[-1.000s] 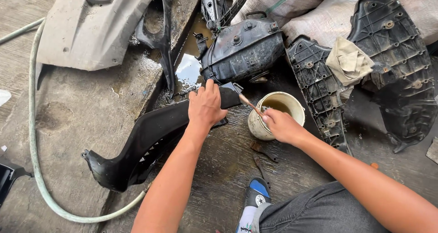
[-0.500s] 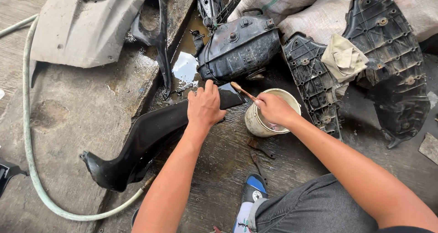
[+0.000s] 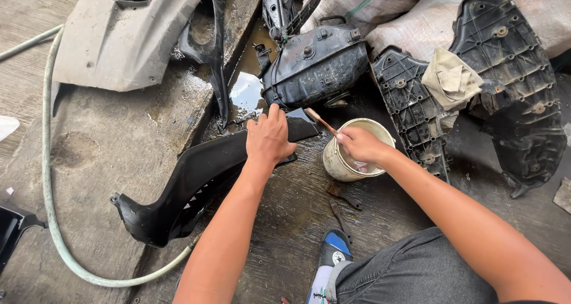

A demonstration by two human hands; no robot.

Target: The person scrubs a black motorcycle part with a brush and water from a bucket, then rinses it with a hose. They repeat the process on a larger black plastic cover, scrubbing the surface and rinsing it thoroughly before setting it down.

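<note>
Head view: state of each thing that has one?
black curved panel: flat on wet concrete, pressed by left hand.
small bucket: upright, open, right hand over its rim.
brush handle: in right hand's grip, tilted, head hidden in bucket.
folded cloth: lying on black ribbed panel.
hose: slack, curved across concrete.
</note>
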